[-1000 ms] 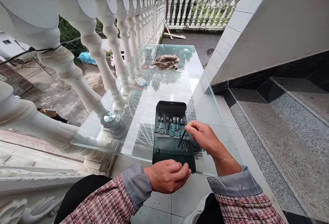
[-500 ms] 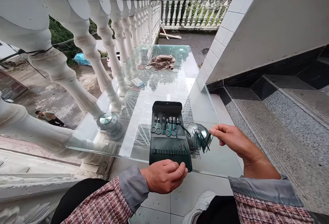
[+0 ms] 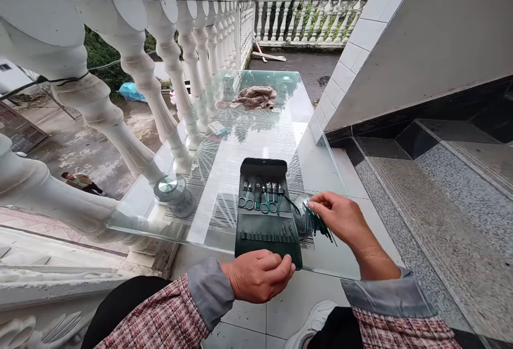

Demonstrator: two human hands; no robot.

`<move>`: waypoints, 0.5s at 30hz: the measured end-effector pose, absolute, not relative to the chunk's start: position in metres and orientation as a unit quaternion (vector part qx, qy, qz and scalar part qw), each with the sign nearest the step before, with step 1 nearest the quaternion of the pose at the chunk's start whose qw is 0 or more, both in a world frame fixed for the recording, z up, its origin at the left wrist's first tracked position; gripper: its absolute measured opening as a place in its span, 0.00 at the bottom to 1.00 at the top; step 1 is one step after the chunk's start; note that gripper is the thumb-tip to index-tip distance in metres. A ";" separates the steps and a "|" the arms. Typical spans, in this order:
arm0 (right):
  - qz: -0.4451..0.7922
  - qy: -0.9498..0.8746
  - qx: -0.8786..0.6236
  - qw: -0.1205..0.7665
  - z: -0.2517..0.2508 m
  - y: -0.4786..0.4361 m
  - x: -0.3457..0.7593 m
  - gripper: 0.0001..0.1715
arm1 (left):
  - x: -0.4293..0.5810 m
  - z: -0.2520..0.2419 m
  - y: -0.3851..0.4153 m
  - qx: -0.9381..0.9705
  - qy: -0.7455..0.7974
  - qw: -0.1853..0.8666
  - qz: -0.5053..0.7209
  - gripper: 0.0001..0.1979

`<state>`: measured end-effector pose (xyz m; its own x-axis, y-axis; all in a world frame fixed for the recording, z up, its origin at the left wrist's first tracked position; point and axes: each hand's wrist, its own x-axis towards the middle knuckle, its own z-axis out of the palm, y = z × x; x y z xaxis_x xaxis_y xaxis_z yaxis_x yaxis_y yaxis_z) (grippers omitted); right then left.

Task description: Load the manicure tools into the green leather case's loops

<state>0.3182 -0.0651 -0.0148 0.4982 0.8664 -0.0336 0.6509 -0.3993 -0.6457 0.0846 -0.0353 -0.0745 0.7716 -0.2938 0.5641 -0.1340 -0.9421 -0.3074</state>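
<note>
Head-camera view of a glass-topped table point(image 3: 320, 162) beside a white balustrade point(image 3: 132, 55). A small printed card point(image 3: 217, 128) lies toward the table's left side, its lettering too small to read. Near the front edge, an open dark green manicure case point(image 3: 260, 223) lies with its top flap spread away from the wearer. Its upper section holds silver scissors point(image 3: 246, 202), green-handled scissors point(image 3: 268, 206) and nail clippers point(image 3: 272, 194); below, a row of narrow loops has a few slim tools at its right end. More slim green tools point(image 3: 320, 226) are bunched on the glass just right of the case. The left hand point(image 3: 262, 276) is curled at the case's near edge; whether it grips the edge cannot be told. The right hand point(image 3: 339, 218) has thumb and fingertips together over the loose bunch; whether they pinch a tool is unclear. Half a second earlier, this hand was farther right; the left has barely shifted. A crumpled brown cloth point(image 3: 256, 98) lies at the far end
</note>
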 end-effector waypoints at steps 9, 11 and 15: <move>0.294 -0.596 -0.703 0.252 -0.021 -0.063 0.283 0.15 | 0.084 -0.076 -0.035 -0.929 0.123 0.146 -0.318 0.13; 0.290 -0.608 -0.698 0.243 -0.022 -0.062 0.280 0.14 | 0.083 -0.077 -0.035 -0.930 0.121 0.147 -0.315 0.13; 0.283 -0.613 -0.703 0.225 -0.021 -0.061 0.274 0.09 | 0.082 -0.079 -0.036 -0.936 0.117 0.155 -0.294 0.14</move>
